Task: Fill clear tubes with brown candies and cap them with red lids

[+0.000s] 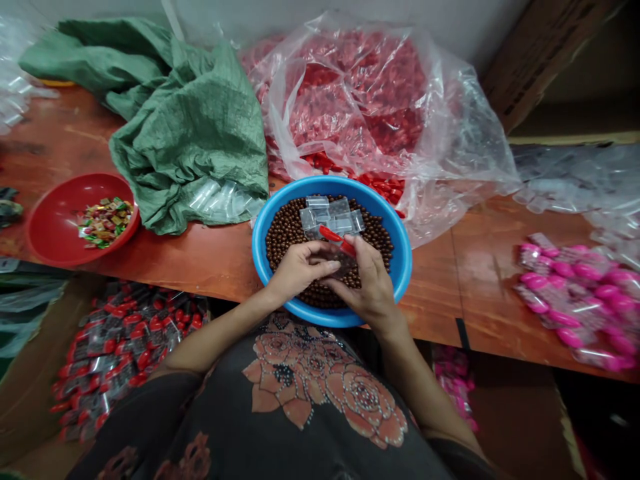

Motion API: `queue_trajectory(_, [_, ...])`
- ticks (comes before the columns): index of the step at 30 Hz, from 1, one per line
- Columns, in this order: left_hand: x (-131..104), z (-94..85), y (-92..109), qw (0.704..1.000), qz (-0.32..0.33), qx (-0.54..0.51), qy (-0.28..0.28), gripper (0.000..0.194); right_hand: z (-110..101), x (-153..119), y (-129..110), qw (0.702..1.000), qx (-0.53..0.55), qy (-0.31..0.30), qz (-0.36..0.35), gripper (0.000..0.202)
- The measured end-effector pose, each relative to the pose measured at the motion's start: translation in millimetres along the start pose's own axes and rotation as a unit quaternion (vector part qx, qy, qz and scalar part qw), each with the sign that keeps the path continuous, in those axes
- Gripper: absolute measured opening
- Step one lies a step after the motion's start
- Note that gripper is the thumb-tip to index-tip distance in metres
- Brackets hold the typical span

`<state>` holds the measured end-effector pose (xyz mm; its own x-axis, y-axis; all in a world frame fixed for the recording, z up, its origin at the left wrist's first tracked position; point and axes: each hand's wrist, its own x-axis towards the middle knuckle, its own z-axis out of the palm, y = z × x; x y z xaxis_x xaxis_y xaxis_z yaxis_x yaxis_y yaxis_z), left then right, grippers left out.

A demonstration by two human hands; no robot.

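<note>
Over the blue basin [260, 260], both my hands are closed around one small clear plastic box [342, 268] with a red cap [330, 233]. My left hand [300, 270] pinches the box from its left side. My right hand [371, 283] grips it from the right, fingertips by the red parts. Fingers hide much of the box, and its contents are hard to make out. Small round brown balls [285, 230] fill the basin. On top of them, at the far side, lie several clear empty boxes [333, 215].
Behind the basin sits a clear bag of red caps [360, 100], left of it a green sack [195, 133] with clear boxes. A red bowl [45, 227] holds wrapped sweets. Red-capped boxes [125, 340] fill a carton below left; pink-capped ones [575, 293] lie right.
</note>
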<state>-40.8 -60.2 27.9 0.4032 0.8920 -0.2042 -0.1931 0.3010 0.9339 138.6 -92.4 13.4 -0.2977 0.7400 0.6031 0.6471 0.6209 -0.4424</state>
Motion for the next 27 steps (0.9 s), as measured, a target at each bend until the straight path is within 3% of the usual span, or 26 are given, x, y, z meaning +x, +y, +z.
queue_trajectory(6, [-2.9,7.0,-3.6,0.998,-0.022,-0.062,0.001,0.038,2.1,1.4,-2.2,1.000,-0.002,0.022,-0.003,0.100])
queue_trajectory(9, [-2.2,7.2,-7.9,0.984,-0.085,-0.154,-0.004,0.053,3.2,-0.6,-1.0,1.000,0.011,0.022,-0.005,0.100])
queue_trajectory(13, [0.2,7.3,-5.9,0.962,-0.153,-0.219,-0.060,0.072,4.5,-3.7,-0.3,1.000,-0.014,-0.007,-0.024,0.106])
queue_trajectory(15, [0.6,9.1,-3.0,0.959,-0.160,-0.226,-0.066,0.064,5.2,-6.1,-0.8,0.999,-0.016,-0.020,-0.031,0.106])
queue_trajectory(20, [-0.4,13.0,-0.9,0.961,-0.154,-0.228,-0.006,0.033,6.2,-9.6,-4.6,0.999,-0.012,-0.022,-0.024,0.096])
queue_trajectory(23, [-0.6,12.8,-3.2,0.965,-0.153,-0.215,-0.007,0.028,3.4,-5.1,-7.8,0.999,-0.035,-0.020,-0.016,0.098])
queue_trajectory(27, [-0.9,15.7,-5.8,0.968,-0.160,-0.192,-0.011,0.031,0.0,3.0,-9.5,0.995,-0.078,-0.065,-0.016,0.085])
